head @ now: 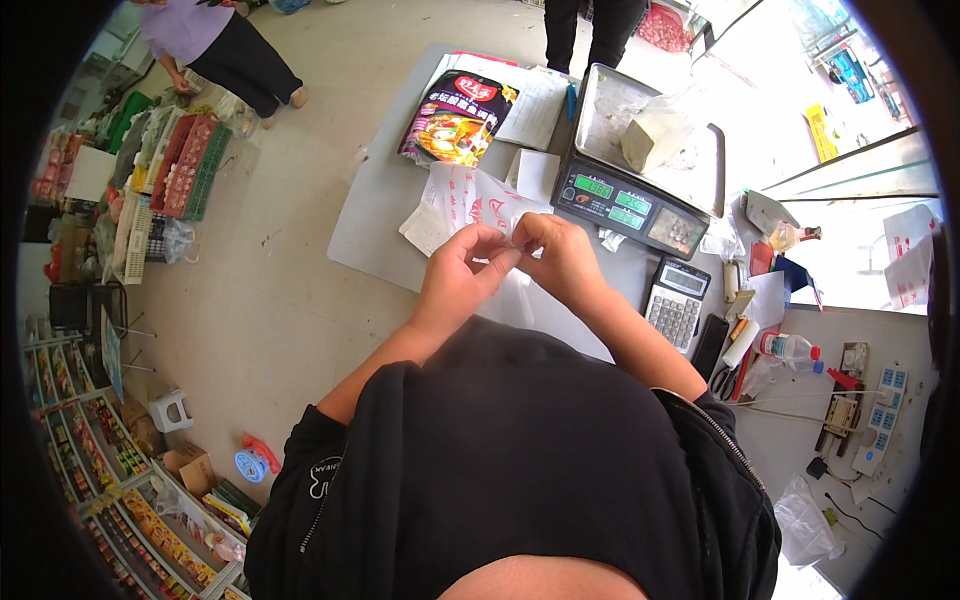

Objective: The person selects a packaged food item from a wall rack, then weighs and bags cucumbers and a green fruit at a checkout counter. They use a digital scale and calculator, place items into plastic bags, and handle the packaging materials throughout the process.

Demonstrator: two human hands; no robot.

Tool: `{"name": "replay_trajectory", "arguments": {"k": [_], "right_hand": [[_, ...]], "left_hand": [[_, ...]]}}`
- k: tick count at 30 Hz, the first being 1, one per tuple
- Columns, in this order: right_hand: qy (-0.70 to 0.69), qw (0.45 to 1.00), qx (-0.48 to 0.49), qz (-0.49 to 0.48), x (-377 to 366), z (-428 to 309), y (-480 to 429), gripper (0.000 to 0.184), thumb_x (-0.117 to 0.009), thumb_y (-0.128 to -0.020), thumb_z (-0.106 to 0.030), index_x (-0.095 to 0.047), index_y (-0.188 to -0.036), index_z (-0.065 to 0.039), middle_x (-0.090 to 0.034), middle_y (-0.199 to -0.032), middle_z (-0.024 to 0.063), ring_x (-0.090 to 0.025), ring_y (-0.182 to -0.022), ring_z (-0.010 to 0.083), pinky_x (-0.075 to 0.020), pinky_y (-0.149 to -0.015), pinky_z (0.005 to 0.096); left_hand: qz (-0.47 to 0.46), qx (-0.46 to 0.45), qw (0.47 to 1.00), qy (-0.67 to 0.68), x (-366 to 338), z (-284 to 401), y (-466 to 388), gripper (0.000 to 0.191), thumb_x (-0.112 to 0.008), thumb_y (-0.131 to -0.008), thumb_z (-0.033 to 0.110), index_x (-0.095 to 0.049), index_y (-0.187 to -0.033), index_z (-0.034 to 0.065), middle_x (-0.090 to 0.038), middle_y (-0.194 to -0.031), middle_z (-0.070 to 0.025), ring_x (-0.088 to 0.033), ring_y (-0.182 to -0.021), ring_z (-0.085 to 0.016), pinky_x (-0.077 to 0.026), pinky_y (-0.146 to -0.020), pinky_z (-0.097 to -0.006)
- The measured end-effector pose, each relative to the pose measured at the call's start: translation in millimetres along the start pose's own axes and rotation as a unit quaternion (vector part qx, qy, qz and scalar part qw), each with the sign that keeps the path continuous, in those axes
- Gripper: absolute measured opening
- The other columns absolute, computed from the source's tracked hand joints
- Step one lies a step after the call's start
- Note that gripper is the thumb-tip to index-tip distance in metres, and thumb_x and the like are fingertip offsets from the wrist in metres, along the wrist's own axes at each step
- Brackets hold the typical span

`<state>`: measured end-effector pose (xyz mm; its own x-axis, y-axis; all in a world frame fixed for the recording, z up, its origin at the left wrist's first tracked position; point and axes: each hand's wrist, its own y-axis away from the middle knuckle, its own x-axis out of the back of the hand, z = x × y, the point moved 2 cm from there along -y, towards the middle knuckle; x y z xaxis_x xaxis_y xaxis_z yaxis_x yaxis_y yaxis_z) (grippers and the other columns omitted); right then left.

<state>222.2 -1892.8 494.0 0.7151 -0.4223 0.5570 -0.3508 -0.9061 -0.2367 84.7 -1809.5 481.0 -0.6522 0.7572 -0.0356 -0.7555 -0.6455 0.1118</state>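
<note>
My left hand (471, 264) and my right hand (553, 247) meet over the near edge of a grey counter (367, 217). Between them they pinch a thin white plastic bag (491, 196) with red print, its lower part hanging toward my body. Just beyond lies a dark seasoning packet (461, 116) with a picture of food on it. To the right stands a digital weighing scale (630, 199) with lit green displays. A pale block in a clear bag (652, 141) rests on its metal pan.
A calculator (675, 304) and a black phone (710, 347) lie right of my right arm. Papers (536, 112) sit behind the packet. A bottle (787, 346) and a power strip (881, 420) are farther right. Two people stand beyond the counter; stacked crates (191, 165) and stocked shelves (105, 450) line the left.
</note>
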Motion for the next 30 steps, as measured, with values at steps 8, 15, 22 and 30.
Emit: {"name": "replay_trajectory", "arguments": {"k": [8, 15, 22, 30], "right_hand": [[-0.255, 0.945, -0.182, -0.097, -2.7, 1.0, 5.0, 0.02, -0.072, -0.088, -0.018, -0.061, -0.084, -0.002, -0.061, -0.076, -0.0024, -0.056, -0.071, 0.0076, -0.0481, -0.068, 0.0242], [-0.443, 0.866, -0.227, -0.051, -10.1, 18.8, 10.9, 0.016, -0.052, -0.1, -0.021, -0.057, -0.101, -0.006, -0.065, -0.1, 0.0029, -0.059, -0.094, 0.01, -0.0481, -0.083, 0.0275], [-0.693, 0.587, -0.419, 0.014, -17.4, 17.8, -0.8, 0.024, -0.039, -0.101, -0.013, -0.05, -0.115, 0.002, -0.061, -0.111, 0.0116, -0.063, -0.096, 0.0196, -0.0534, -0.09, 0.0376], [-0.338, 0.901, -0.213, -0.17, -3.4, 20.2, 0.7, 0.017, -0.065, -0.089, -0.007, -0.056, -0.103, -0.006, -0.061, -0.088, -0.0007, -0.056, -0.075, 0.0049, -0.0446, -0.062, 0.02]], "left_hand": [[0.006, 0.079, 0.991, 0.111, 16.7, -3.4, 1.7, 0.016, -0.064, -0.093, 0.017, -0.067, -0.097, 0.0015, -0.066, -0.086, -0.0024, -0.059, -0.078, -0.009, -0.048, -0.073, -0.0245], [0.055, 0.048, 0.987, 0.141, 37.4, -8.4, 2.8, 0.014, -0.059, -0.096, 0.017, -0.063, -0.1, 0.0041, -0.064, -0.092, -0.0021, -0.06, -0.081, -0.011, -0.05, -0.079, -0.0277], [0.053, 0.231, 0.851, 0.469, 40.1, -17.5, 5.0, 0.011, -0.05, -0.1, 0.014, -0.057, -0.1, 0.0055, -0.062, -0.094, -0.0028, -0.061, -0.081, -0.013, -0.052, -0.083, -0.0318], [-0.057, 0.154, 0.82, 0.548, 115.1, 4.9, 4.6, 0.026, -0.042, -0.103, 0.021, -0.044, -0.08, 0.0105, -0.033, -0.069, 0.0038, -0.03, -0.059, -0.01, -0.031, -0.056, -0.0262]]}}
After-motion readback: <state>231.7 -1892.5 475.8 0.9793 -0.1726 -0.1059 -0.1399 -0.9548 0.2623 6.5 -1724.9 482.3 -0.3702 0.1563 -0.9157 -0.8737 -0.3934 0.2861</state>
